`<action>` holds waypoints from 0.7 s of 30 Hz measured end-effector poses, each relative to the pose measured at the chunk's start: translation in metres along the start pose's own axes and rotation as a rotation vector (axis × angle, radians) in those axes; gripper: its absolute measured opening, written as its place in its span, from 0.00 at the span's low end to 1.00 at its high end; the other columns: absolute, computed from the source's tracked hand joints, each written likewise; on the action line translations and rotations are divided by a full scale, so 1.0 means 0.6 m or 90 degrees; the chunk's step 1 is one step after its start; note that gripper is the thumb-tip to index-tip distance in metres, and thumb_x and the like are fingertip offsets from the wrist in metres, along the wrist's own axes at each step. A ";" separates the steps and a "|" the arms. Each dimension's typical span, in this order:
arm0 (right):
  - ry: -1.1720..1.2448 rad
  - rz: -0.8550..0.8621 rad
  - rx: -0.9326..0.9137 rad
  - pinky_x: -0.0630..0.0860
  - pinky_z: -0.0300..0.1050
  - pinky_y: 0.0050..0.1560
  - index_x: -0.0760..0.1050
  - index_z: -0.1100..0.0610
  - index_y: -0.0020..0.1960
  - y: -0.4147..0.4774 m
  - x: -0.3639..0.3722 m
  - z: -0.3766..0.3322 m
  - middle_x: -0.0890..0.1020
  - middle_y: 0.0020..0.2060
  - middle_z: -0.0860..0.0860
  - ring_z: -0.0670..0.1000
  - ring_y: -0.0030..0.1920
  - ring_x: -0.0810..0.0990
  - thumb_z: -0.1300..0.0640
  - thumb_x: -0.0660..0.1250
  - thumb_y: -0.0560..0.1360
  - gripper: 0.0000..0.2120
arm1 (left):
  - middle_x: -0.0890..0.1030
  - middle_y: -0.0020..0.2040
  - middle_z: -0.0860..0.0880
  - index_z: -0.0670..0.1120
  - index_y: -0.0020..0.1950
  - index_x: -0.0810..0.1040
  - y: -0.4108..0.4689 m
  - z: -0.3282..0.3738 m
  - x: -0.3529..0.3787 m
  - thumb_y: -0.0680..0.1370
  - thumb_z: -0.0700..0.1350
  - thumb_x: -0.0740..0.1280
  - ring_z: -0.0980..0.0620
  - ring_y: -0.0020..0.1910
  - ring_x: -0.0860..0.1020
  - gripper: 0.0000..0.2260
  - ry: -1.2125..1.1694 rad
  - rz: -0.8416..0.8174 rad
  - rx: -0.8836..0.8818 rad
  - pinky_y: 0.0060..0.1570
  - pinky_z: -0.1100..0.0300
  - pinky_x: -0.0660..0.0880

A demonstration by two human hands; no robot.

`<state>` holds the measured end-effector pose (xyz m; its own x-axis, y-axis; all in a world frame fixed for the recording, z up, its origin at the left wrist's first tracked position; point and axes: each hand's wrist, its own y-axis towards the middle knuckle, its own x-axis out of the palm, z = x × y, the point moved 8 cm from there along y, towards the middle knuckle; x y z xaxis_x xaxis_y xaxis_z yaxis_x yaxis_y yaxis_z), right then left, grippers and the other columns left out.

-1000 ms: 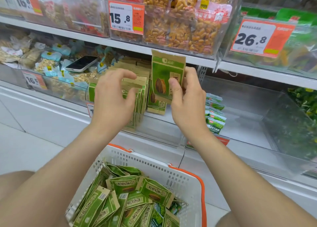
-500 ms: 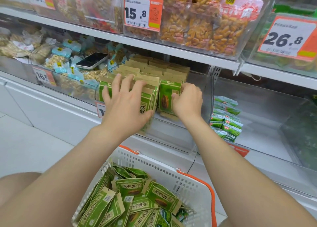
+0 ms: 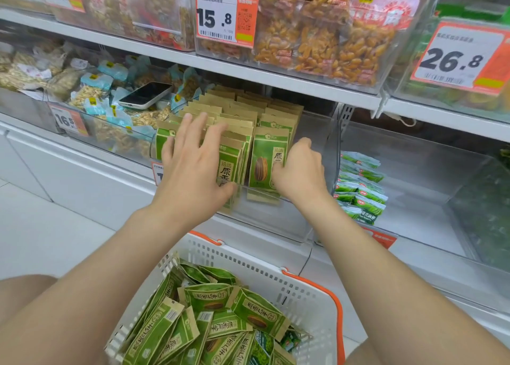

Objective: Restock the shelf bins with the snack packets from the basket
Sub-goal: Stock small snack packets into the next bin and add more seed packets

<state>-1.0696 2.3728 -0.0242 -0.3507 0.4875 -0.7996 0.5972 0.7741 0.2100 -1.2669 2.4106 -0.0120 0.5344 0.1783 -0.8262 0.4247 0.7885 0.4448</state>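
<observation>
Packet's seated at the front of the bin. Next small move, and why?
Probably let go with the right hand and reach down to the basket: the front sunflower seed packet stands upright in its row, the left hand steadies the neighbouring row, and many packets remain.

White metal shop shelving [image 3: 276, 79] in two tiers, edges carrying orange price tags [image 3: 226, 17]. White cabinet panels [image 3: 82, 177] close off the base below. Pale tiled floor [image 3: 41, 235] at left; lighting even and bright.

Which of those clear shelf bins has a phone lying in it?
The bin left of the one the hands are filling: a phone lies on its pale blue nut packets. No other bin shows one.
</observation>
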 end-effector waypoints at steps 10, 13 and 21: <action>-0.131 -0.132 -0.340 0.82 0.51 0.40 0.79 0.52 0.40 -0.151 -0.022 -0.079 0.80 0.32 0.50 0.57 0.38 0.80 0.52 0.61 0.69 0.09 | 0.78 0.44 0.51 0.53 0.47 0.72 -0.096 0.005 0.111 0.76 0.53 0.70 0.44 0.45 0.79 0.08 0.069 -0.254 -0.001 0.39 0.53 0.74; -0.272 -0.328 -0.365 0.74 0.46 0.31 0.72 0.55 0.37 -0.192 0.047 -0.042 0.74 0.33 0.52 0.56 0.33 0.75 0.55 0.63 0.75 0.09 | 0.77 0.49 0.48 0.50 0.49 0.73 -0.160 -0.006 0.208 0.78 0.52 0.68 0.43 0.51 0.80 0.08 0.207 -0.524 0.063 0.47 0.51 0.77; -0.520 -0.607 -0.345 0.68 0.43 0.29 0.73 0.58 0.48 -0.256 0.159 0.075 0.71 0.38 0.52 0.52 0.34 0.73 0.61 0.61 0.81 0.04 | 0.75 0.67 0.44 0.43 0.74 0.70 -0.282 -0.076 0.374 0.82 0.45 0.68 0.41 0.65 0.77 0.21 0.357 -0.687 0.105 0.57 0.48 0.76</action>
<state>-1.1626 2.2823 -0.1583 0.1717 -0.5480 -0.8186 -0.0545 0.8244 -0.5633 -1.2524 2.3442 -0.2883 -0.5198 -0.2589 -0.8142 0.5638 0.6121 -0.5545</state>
